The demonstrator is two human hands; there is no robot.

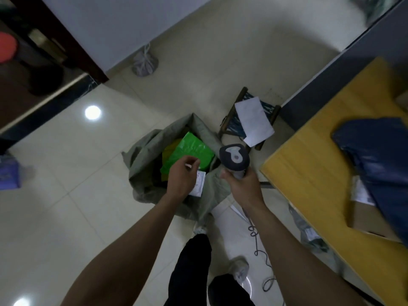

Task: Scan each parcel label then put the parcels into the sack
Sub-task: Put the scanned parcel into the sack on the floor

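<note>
An open grey-green sack [143, 164] lies on the floor below me. A bright green parcel [189, 151] with a white label [198, 183] lies in its mouth, on top of darker parcels. My left hand [181, 177] hovers over the sack's opening, fingers loosely curled, holding nothing I can see. My right hand [241, 184] grips the handle of a grey barcode scanner [234, 157], its head pointing away from me beside the sack. On the yellow table [309, 177] at the right lie a dark blue parcel [375, 155] and a brown cardboard box [366, 217].
A small folding stool [231, 127] holding a white sheet [254, 120] stands just beyond the sack. The scanner's coiled cable [256, 246] trails across the floor by my feet. A grey bagged parcel [309, 233] lies under the table edge. A tied grey bag [144, 62] sits by the wall.
</note>
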